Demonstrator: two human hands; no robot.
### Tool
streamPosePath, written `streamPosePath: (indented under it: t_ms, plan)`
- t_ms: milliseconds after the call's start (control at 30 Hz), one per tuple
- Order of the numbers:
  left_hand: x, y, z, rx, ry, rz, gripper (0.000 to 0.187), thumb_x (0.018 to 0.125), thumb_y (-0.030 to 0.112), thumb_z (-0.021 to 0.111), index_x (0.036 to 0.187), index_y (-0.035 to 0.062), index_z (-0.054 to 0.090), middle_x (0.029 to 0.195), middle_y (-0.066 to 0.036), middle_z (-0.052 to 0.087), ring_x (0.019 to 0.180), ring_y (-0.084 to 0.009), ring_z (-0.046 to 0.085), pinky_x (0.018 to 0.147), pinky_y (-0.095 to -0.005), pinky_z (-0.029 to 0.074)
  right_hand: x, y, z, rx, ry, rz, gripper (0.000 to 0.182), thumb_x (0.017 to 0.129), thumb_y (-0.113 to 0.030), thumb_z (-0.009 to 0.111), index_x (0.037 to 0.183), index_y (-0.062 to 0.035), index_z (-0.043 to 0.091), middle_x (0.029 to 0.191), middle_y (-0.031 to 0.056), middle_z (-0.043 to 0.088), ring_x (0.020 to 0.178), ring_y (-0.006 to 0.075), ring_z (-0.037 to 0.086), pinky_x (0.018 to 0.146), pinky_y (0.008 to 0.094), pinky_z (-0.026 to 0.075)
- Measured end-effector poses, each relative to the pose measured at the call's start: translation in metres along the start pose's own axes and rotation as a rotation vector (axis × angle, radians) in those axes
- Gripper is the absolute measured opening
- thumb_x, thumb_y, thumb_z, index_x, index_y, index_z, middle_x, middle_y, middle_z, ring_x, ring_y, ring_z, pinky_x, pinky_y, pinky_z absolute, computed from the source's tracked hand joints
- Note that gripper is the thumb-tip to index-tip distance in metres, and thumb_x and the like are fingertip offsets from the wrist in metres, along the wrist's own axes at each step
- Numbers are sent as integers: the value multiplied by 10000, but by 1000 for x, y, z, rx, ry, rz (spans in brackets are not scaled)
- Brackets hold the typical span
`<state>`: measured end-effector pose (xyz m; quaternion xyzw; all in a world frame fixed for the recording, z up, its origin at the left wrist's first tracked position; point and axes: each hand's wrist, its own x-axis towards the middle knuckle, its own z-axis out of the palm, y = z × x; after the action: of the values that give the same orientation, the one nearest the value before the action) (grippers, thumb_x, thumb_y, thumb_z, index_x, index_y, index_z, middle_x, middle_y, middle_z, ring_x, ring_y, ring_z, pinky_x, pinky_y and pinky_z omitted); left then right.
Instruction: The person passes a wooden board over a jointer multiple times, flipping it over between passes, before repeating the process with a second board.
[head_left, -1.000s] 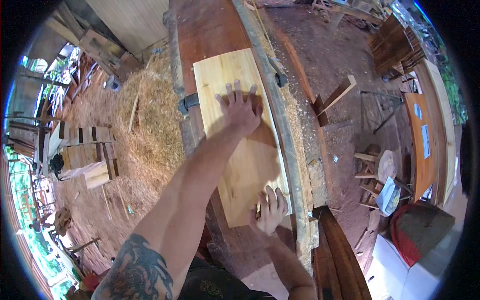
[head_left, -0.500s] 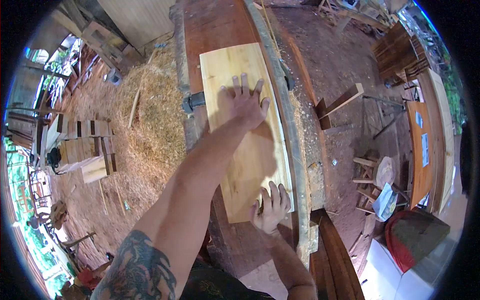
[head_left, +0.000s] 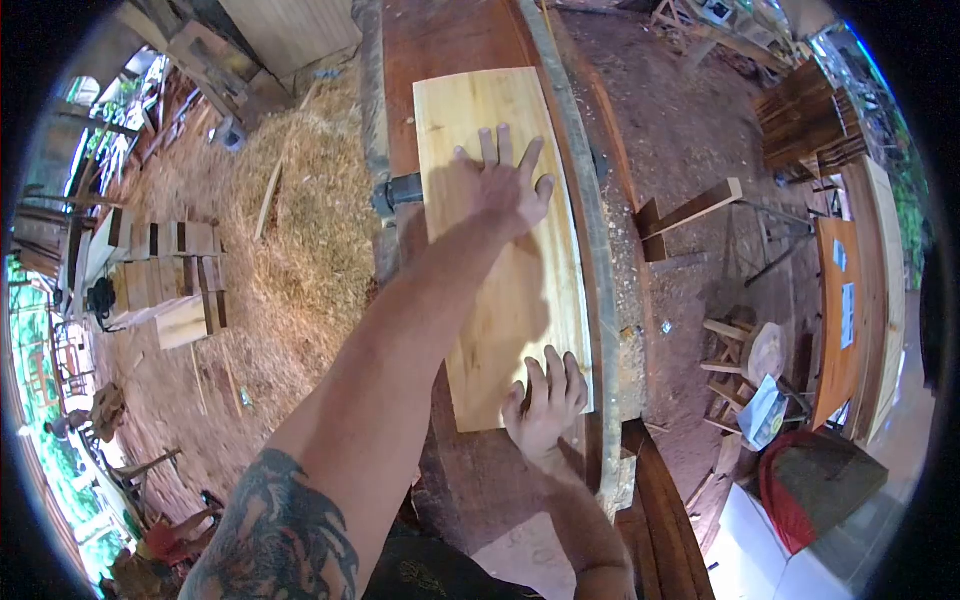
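A pale wooden board [head_left: 500, 290] lies flat along a long, brown-topped bench or machine bed [head_left: 455, 40]. My left hand [head_left: 500, 190] rests palm down on the board's far half, fingers spread and pointing away from me. At the near right end my right hand [head_left: 545, 400] lies on the board, its fingers slightly bent and apart, the heel of the hand by the end edge. Neither hand is wrapped around anything. To the left, a black fitting [head_left: 400, 191] on the bed sits against the board's side, beside my left hand.
Wood shavings [head_left: 310, 200] cover the floor on the left, near a stack of cut timber blocks [head_left: 170, 270]. On the right stand an upright wooden piece [head_left: 695, 210], a wooden stool [head_left: 765, 350] and an orange-brown panel [head_left: 835, 320]. Dark planks [head_left: 655, 520] lie at lower right.
The board and both hands have moved slightly forward, away from me, along the bed. The view has shifted a little as well. Both hands keep their places on the board.
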<state>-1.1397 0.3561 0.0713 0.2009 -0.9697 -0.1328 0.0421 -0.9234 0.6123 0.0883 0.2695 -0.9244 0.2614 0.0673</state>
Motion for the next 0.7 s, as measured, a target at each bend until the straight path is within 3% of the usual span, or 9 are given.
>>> streamPosePath:
  t_ms: [100, 400, 700]
  plan:
    - [7, -5, 9, 34, 102, 40, 680, 1031, 570, 489, 1638, 280, 389, 1733, -260, 174, 1596, -505, 98, 1176, -826, 13, 6, 1, 4, -13, 7, -12, 427, 912, -291, 623, 1303, -125, 670, 1492, 138, 584, 1395, 410, 492, 1127, 565, 317]
    - [27, -16, 20, 67, 212, 60, 656, 1020, 560, 512, 1611, 284, 438, 1703, -272, 247, 1574, -523, 157, 1157, -846, 33, 26, -2, 15, -57, 11, -25, 408, 969, -290, 603, 1316, -85, 667, 1480, 150, 591, 1386, 427, 503, 1101, 569, 343]
    - [45, -23, 16, 89, 163, 63, 665, 1038, 565, 458, 1628, 263, 408, 1706, -284, 225, 1574, -531, 146, 1151, -855, 35, 48, -4, 22, -58, -16, -48, 400, 1019, -309, 579, 1329, -68, 660, 1499, 163, 576, 1408, 447, 489, 1140, 599, 324]
